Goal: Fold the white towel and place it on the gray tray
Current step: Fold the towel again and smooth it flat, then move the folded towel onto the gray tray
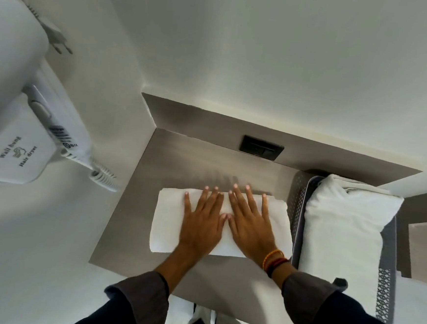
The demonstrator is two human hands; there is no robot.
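A folded white towel (167,217) lies flat in the middle of the gray countertop (130,234). My left hand (201,222) and my right hand (249,223) both rest palm down on it, side by side, fingers spread and thumbs touching. Neither hand grips anything. To the right stands the gray perforated tray (387,280), with other folded white towels (342,228) stacked in it.
A white wall-hung hair dryer (28,137) with a coiled cord is mounted on the left wall. A black socket plate (261,148) sits in the back panel. The counter meets walls at the back and left; a wooden ledge (424,245) lies far right.
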